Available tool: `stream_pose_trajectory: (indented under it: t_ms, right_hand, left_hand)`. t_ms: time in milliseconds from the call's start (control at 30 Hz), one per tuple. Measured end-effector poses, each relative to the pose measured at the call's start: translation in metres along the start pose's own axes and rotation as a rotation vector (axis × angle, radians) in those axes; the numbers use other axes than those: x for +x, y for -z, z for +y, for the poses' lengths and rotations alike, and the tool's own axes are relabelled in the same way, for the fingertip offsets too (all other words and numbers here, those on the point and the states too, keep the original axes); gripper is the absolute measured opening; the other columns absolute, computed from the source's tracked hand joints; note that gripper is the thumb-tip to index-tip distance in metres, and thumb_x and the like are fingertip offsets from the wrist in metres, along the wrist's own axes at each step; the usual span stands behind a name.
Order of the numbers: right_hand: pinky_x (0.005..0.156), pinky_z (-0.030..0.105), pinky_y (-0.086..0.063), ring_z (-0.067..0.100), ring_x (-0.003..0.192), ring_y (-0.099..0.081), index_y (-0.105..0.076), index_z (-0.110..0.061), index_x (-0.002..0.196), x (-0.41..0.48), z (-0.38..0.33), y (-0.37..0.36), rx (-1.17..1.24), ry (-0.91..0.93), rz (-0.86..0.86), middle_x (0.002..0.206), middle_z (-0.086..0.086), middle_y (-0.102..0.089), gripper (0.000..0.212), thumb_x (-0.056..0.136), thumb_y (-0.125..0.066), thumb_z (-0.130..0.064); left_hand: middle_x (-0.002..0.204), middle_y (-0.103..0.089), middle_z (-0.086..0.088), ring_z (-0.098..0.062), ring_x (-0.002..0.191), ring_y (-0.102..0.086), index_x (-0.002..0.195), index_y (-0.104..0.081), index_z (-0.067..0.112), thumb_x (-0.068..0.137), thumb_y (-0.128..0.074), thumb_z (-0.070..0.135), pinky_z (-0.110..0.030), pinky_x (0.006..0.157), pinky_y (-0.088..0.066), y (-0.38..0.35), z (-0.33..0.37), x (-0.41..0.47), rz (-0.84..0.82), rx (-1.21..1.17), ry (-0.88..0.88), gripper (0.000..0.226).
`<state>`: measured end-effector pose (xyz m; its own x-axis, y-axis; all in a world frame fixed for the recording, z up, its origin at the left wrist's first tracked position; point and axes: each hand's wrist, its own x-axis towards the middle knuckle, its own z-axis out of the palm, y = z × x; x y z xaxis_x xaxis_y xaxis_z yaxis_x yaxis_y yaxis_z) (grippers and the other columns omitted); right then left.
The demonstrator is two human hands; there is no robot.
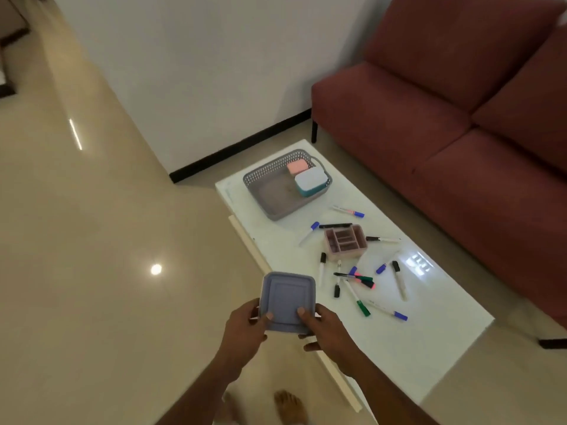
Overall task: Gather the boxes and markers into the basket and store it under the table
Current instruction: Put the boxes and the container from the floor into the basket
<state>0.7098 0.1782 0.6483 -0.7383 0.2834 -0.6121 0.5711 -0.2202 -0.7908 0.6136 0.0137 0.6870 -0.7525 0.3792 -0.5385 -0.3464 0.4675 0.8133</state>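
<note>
At six o'clock over the worktop (pixel 399 342) edge, left hand (pixel 242 329) and right hand (pixel 325 332), each grip clasping a lavender box (pixel 287 302), grey basket (pixel 270 191) at twelve o'clock, markers (pixel 359 283) scattered between.

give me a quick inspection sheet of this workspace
surface: white glossy table, light glare on it
basket: grey basket at the far end, holding a pink box and a teal box with white lid
other boxes: lilac box held above the near table edge; open pink divided box mid-table
markers: about a dozen markers loose around the divided box, none in the basket
clutter: nothing seen
hands: left hand and right hand both grip the lilac box
cables: nothing seen
surroundings: red sofa beside the table, beige tile floor, white wall
</note>
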Motion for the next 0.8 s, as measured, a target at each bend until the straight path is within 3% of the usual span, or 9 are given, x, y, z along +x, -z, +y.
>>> stream_pose_trajectory:
  t_ms: [100,233,400,633,800]
  right_hand:
    - [0.074,0.037,-0.061,0.021,0.101,-0.066,-0.058,-0.022,0.118,0.017,-0.020,-0.014,0.050,-0.027,0.031,0.113,0.006,-0.065,0.037,0.090,-0.062,-0.046]
    - [0.076,0.043,-0.061,0.022,0.093,-0.072,-0.059,-0.021,0.118,0.059,-0.059,-0.047,0.192,-0.012,0.168,0.108,0.009,-0.069,0.031,0.091,-0.066,-0.035]
    - [0.069,0.034,-0.060,0.024,0.093,-0.071,-0.060,-0.021,0.118,0.111,-0.102,-0.089,0.343,-0.016,0.351,0.107,0.008,-0.070,0.026,0.095,-0.059,-0.034]
    - [0.072,0.037,-0.062,0.026,0.100,-0.068,-0.053,-0.018,0.125,0.221,-0.140,-0.098,0.427,-0.068,0.530,0.112,0.009,-0.065,0.026,0.099,-0.053,-0.024]
    - [0.072,0.040,-0.062,0.029,0.101,-0.068,-0.053,-0.016,0.126,0.331,-0.142,-0.083,0.493,-0.109,0.490,0.116,0.013,-0.066,0.028,0.098,-0.054,-0.014]
  left_hand:
    - [0.102,-0.069,-0.002,-0.020,0.091,-0.068,0.109,-0.063,0.027,0.090,-0.065,0.016,-0.039,0.075,-0.060,0.024,0.013,0.031,-0.061,0.021,0.010,0.021]
    - [0.103,-0.069,-0.006,-0.022,0.093,-0.068,0.103,-0.063,0.028,0.091,-0.064,0.019,-0.037,0.076,-0.060,0.078,0.042,0.102,-0.215,0.102,-0.025,0.015]
    - [0.106,-0.067,-0.009,-0.023,0.096,-0.067,0.101,-0.060,0.024,0.092,-0.063,0.024,-0.038,0.076,-0.060,0.119,0.087,0.184,-0.342,0.228,-0.013,0.009]
    - [0.097,-0.069,-0.007,-0.025,0.088,-0.066,0.100,-0.062,0.015,0.091,-0.050,0.013,-0.048,0.081,-0.056,0.110,0.141,0.323,-0.371,0.585,-0.117,0.015]
    - [0.104,-0.067,-0.006,-0.023,0.088,-0.060,0.103,-0.065,0.008,0.091,-0.046,0.006,-0.032,0.074,-0.049,0.092,0.157,0.423,-0.291,0.767,-0.123,0.023]
